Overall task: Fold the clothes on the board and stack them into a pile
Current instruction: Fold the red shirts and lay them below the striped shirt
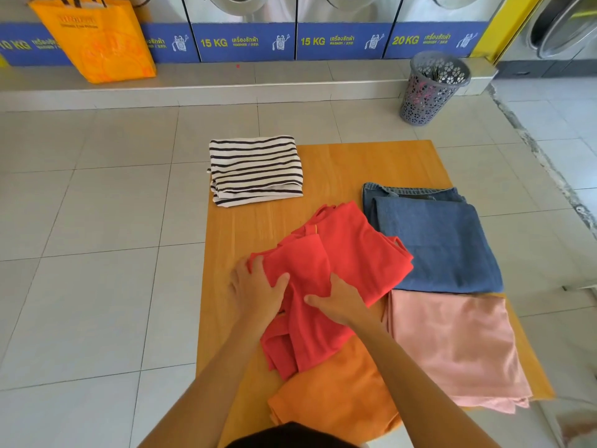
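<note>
Both hands rest on a rumpled red garment [339,253] at the middle of the wooden board [355,163] — the left hand [255,289] grips a bunched fold at its left edge, the right hand [339,302] presses flat with fingers spread, just beside the left. A folded striped shirt [255,169] sits at the board's far left corner. Folded denim [436,240] lies to the right, a pink cloth [452,344] nearer, an orange cloth [336,392] nearest — the red garment overlaps it.
</note>
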Motion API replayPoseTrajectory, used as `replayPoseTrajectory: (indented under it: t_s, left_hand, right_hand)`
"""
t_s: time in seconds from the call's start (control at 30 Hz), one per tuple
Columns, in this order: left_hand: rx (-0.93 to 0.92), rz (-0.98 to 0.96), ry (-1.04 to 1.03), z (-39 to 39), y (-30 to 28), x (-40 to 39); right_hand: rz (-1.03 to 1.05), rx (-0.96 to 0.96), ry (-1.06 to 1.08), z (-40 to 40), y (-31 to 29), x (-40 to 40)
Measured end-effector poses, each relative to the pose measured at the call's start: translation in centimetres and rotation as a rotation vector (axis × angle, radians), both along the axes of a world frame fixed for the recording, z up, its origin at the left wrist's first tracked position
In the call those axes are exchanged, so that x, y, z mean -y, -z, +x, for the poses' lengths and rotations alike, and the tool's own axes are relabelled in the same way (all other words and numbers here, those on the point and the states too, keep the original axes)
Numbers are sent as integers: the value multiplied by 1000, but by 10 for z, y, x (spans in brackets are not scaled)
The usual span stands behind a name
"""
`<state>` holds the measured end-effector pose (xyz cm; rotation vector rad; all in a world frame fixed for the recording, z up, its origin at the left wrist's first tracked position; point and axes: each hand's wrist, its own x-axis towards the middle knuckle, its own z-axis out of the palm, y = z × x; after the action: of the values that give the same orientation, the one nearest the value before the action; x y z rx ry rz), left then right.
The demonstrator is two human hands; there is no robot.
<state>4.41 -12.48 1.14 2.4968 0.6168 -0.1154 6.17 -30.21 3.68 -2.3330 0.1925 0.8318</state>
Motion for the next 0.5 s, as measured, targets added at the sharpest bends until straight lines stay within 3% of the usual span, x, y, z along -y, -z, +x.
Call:
replayPoseTrajectory:
  t_s: [0.1, 0.33, 0.4, 0.5]
  left_hand:
    - [-94, 94, 189, 26, 0, -5]
    - [-181, 112, 259, 58, -6, -25]
    - [-147, 105, 260, 67, -9, -26]
    - [-81, -24, 294, 82, -11, -13]
  right_hand:
    - [-49, -43, -26, -12, 3, 11]
    - [-88, -61, -10, -29, 13, 33]
    - [-84, 9, 90, -31, 13, 36]
    - [-93, 144, 401, -32, 7, 45]
